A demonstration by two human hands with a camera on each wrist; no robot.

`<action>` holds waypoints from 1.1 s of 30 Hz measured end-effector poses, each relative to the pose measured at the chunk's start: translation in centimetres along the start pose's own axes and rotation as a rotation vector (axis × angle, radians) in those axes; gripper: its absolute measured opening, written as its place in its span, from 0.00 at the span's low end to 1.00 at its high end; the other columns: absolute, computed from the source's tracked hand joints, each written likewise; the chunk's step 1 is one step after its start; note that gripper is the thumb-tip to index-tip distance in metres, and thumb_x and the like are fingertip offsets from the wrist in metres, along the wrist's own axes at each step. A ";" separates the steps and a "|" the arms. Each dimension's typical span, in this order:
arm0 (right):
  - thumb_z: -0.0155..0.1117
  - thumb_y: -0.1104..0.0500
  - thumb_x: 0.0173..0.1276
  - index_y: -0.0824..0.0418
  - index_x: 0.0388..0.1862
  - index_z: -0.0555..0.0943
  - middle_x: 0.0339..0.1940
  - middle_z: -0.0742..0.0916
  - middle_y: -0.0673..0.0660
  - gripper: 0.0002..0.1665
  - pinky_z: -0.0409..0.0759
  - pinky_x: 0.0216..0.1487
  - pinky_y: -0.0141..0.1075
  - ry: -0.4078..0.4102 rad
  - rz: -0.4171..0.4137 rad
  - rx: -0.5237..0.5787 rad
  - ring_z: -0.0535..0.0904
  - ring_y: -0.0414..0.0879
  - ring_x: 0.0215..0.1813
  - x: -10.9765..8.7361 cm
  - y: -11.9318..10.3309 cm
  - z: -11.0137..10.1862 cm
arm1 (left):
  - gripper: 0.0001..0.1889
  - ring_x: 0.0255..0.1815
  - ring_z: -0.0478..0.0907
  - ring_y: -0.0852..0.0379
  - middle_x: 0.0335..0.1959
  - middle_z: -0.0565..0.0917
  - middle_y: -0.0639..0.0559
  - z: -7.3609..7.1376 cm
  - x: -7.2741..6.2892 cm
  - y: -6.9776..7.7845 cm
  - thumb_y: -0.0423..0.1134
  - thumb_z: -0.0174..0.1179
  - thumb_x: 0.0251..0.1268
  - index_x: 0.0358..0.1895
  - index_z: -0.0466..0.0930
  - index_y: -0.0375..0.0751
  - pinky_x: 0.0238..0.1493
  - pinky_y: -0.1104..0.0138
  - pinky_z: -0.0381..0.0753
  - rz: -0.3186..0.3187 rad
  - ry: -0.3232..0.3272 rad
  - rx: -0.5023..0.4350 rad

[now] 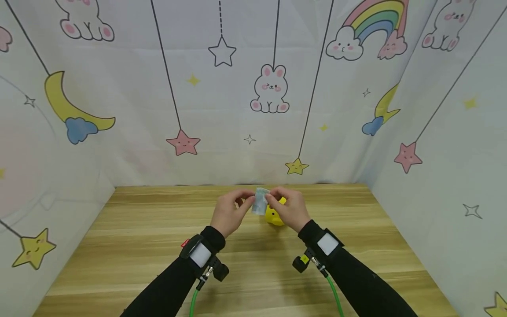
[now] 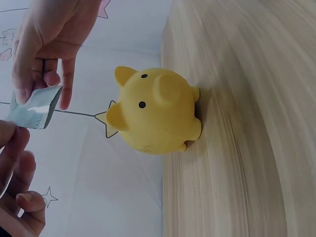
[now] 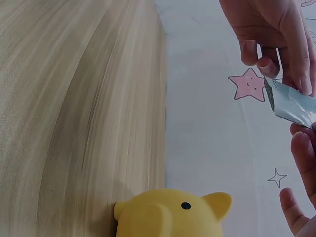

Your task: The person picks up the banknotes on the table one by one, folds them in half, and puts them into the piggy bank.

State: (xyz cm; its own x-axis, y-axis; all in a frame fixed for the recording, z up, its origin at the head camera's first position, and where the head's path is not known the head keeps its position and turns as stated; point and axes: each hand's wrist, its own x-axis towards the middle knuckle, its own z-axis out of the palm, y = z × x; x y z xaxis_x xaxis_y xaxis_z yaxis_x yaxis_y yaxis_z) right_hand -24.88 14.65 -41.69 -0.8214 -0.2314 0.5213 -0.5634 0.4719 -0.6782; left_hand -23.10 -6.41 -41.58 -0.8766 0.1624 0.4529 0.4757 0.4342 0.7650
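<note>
A folded pale blue-green banknote (image 1: 260, 201) is held up between both hands, above the far part of the table. My left hand (image 1: 231, 212) pinches its left edge between thumb and finger. From the other side my right hand (image 1: 291, 209) pinches the right edge the same way. A yellow piggy bank (image 2: 160, 111) stands upright on the table, facing me. In the head view it lies partly hidden behind the note and right hand. The left wrist view has the note (image 2: 37, 108) raised higher than the piggy bank's head.
The wooden table (image 1: 158, 255) ends at a white cloth backdrop (image 1: 222, 101) printed with stars, bunnies and moons. Similar cloth walls close in the left and right sides. A green cable (image 1: 336, 295) trails from each wrist camera.
</note>
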 end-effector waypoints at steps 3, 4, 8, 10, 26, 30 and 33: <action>0.70 0.62 0.77 0.61 0.38 0.88 0.28 0.87 0.51 0.05 0.73 0.26 0.32 -0.006 0.001 -0.004 0.83 0.45 0.32 0.0 -0.1 0.0 | 0.07 0.36 0.80 0.56 0.43 0.90 0.50 -0.2 0.2 -0.3 0.37 0.67 0.77 0.50 0.91 0.43 0.40 0.65 0.80 -0.026 -0.033 -0.067; 0.70 0.62 0.77 0.61 0.38 0.88 0.28 0.87 0.51 0.05 0.73 0.26 0.32 -0.009 0.004 -0.004 0.83 0.45 0.32 0.0 -0.1 -0.1 | 0.07 0.36 0.80 0.56 0.43 0.90 0.51 -0.3 0.2 -0.3 0.37 0.68 0.76 0.50 0.92 0.43 0.39 0.65 0.80 -0.045 -0.046 -0.094; 0.70 0.62 0.77 0.61 0.38 0.88 0.28 0.87 0.51 0.05 0.73 0.26 0.31 -0.021 0.021 0.007 0.83 0.45 0.33 -0.1 -0.3 -0.2 | 0.07 0.34 0.80 0.54 0.43 0.90 0.51 -0.5 0.3 -0.5 0.39 0.69 0.76 0.50 0.92 0.44 0.35 0.66 0.80 -0.121 -0.089 -0.190; 0.70 0.62 0.77 0.61 0.38 0.88 0.28 0.87 0.51 0.05 0.73 0.26 0.32 -0.023 0.022 0.014 0.83 0.45 0.33 -0.1 -0.4 -0.2 | 0.08 0.34 0.80 0.53 0.43 0.90 0.50 -0.5 0.4 -0.6 0.39 0.69 0.76 0.51 0.92 0.42 0.36 0.65 0.81 -0.144 -0.100 -0.236; 0.71 0.63 0.76 0.62 0.38 0.88 0.28 0.88 0.52 0.05 0.73 0.24 0.31 -0.006 0.000 0.036 0.85 0.45 0.31 -0.2 -0.6 -0.1 | 0.10 0.35 0.79 0.52 0.43 0.90 0.48 -0.5 0.3 -0.9 0.40 0.69 0.76 0.52 0.91 0.39 0.39 0.66 0.80 -0.185 -0.147 -0.345; 0.71 0.63 0.76 0.62 0.38 0.88 0.28 0.88 0.52 0.05 0.74 0.24 0.32 -0.009 -0.001 0.039 0.84 0.45 0.31 -0.2 -0.7 -0.1 | 0.11 0.35 0.79 0.50 0.43 0.90 0.48 -0.5 0.2 -0.9 0.41 0.69 0.76 0.51 0.91 0.38 0.38 0.66 0.80 -0.185 -0.155 -0.346; 0.71 0.63 0.76 0.62 0.38 0.88 0.28 0.88 0.52 0.04 0.74 0.23 0.32 -0.013 -0.001 0.040 0.84 0.44 0.31 -0.2 -0.8 -0.1 | 0.11 0.37 0.80 0.47 0.44 0.90 0.48 -0.5 0.2 -1.1 0.41 0.68 0.76 0.51 0.91 0.37 0.38 0.66 0.80 -0.181 -0.157 -0.346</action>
State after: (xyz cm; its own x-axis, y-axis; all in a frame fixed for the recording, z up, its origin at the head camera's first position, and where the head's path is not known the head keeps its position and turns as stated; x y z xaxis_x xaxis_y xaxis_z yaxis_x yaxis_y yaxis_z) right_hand -24.26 14.44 -41.21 -0.8218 -0.2430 0.5154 -0.5671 0.4375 -0.6979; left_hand -23.78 -7.26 -42.14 -0.9361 0.2556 0.2418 0.2852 0.1489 0.9468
